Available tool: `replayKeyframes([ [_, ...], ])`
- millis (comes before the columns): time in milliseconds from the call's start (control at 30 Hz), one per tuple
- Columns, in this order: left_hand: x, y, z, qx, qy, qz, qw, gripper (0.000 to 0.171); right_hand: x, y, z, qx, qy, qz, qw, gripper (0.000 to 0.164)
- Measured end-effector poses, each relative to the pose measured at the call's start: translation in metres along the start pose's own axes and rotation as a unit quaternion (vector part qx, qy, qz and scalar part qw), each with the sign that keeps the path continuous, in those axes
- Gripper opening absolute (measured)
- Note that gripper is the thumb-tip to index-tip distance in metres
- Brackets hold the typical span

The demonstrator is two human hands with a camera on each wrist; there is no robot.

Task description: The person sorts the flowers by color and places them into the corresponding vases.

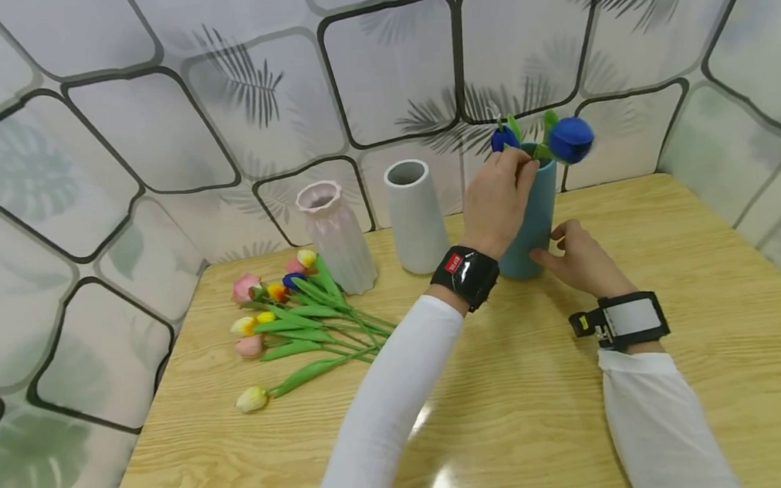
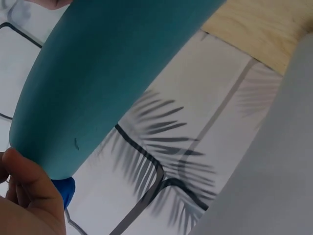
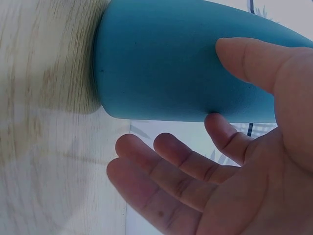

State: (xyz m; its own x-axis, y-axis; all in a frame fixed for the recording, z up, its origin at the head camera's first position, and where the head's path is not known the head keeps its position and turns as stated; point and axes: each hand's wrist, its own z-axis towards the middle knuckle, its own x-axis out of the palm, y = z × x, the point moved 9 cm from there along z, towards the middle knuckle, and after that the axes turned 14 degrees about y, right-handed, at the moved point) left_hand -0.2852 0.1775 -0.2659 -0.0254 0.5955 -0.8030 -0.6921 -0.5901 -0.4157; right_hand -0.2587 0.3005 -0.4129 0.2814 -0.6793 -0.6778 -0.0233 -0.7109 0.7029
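A blue-green vase (image 1: 533,220) stands upright with two blue flowers in it, one round bloom (image 1: 571,140) leaning right over the rim and another blue flower (image 1: 504,139) at the left. At the rim is my left hand (image 1: 498,196), its bent fingers and thumb pinching by the green stem of the round bloom; the fingertips partly hide the hold. The left wrist view shows that thumb (image 2: 22,166) against the rim. Low on the vase's right side, my right hand (image 3: 234,161) touches the wall with its thumb; the other fingers are loosely extended beside it.
A white vase (image 1: 418,222) and a ribbed pinkish vase (image 1: 341,240) stand to the left. Several artificial tulips with green stems (image 1: 313,320) lie in a spread bunch in front of them. A patterned curtain (image 1: 389,66) hangs behind the wooden table (image 1: 517,419).
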Motion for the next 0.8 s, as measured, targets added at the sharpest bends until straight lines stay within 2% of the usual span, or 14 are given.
replayKeyframes([
  [167,0.007,0.015,-0.001,-0.052,0.002,-0.065,0.9965,0.022,0.0,-0.005,0.0,0.028,0.016,0.011,0.999,0.071],
  [300,0.008,0.021,-0.004,-0.071,-0.01,-0.11,0.9913,0.02,0.0,-0.004,0.0,0.025,0.016,0.01,1.0,0.071],
  [467,0.011,0.02,-0.004,-0.055,0.006,-0.186,0.9809,0.024,0.0,-0.004,0.0,0.021,0.014,0.005,1.0,0.07],
  [533,0.013,0.019,-0.004,-0.044,0.02,-0.229,0.9722,0.023,0.001,-0.005,0.001,0.02,0.015,0.005,1.0,0.069],
  [633,0.015,0.017,-0.005,-0.033,0.036,-0.285,0.9574,0.013,0.001,-0.005,0.001,0.019,0.016,0.003,1.0,0.068],
  [800,0.021,0.018,-0.008,-0.032,0.061,-0.323,0.9438,0.027,0.002,-0.006,0.002,0.021,0.021,0.002,1.0,0.069],
])
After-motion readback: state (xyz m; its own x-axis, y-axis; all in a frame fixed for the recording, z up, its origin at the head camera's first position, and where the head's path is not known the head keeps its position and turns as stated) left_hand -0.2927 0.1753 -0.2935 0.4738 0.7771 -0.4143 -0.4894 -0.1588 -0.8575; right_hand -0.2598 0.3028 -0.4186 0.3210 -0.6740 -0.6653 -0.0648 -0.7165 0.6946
